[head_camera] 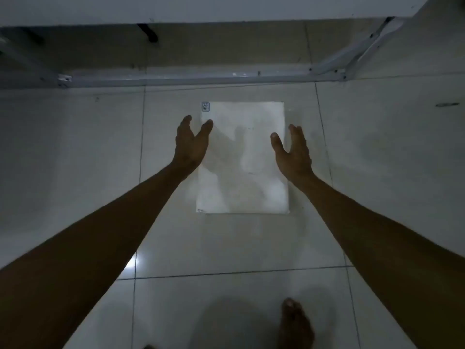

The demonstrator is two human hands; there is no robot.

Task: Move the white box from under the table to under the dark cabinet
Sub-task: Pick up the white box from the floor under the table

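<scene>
The white box (242, 157) lies flat on the pale tiled floor, just in front of the table frame, with a small printed label at its far left corner. My left hand (190, 144) hovers over the box's left edge, fingers apart, thumb over the lid. My right hand (293, 149) is spread at the box's right edge. Whether either hand touches the box I cannot tell. The dark cabinet is not in view.
The white table top (201, 8) runs across the top of the view, with its grey metal floor rail (191, 78) and a slanted leg (370, 46) behind the box. My bare foot (295, 323) stands on the tiles at the bottom.
</scene>
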